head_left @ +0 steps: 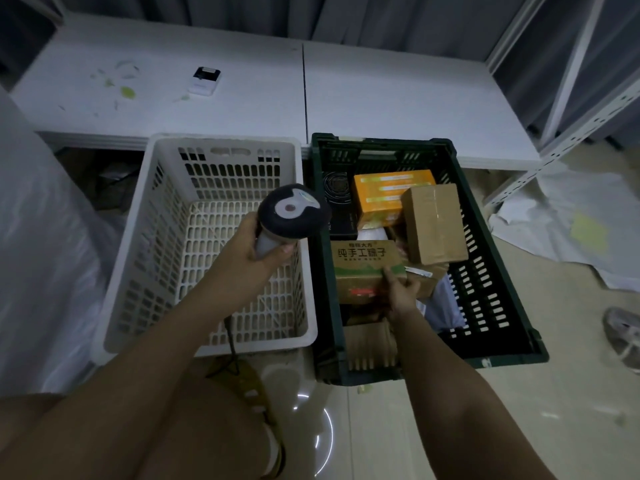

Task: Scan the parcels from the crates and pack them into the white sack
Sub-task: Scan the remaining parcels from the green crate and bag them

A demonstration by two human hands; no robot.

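1. In the dark green crate [498, 306], on the right of the scene, our right hand [401, 296] pinches the near right corner of a printed carton [367, 265], thumb on top; the carton is still among the other parcels.
2. Over the white crate [207, 244] at left, our left hand [256, 251] has its grip curled round the handle of the scanner [292, 211], head tilted toward the parcels.
3. We judge the step to be picking one parcel for scanning; next it must be lifted so its label faces the scanner.
4. A brown box [436, 223] leans just beside the carton, an orange box [391, 195] farther off; lifting straight up looks the clearest path.
5. The white sack [45, 254] appears at far left, past the white crate's rim.
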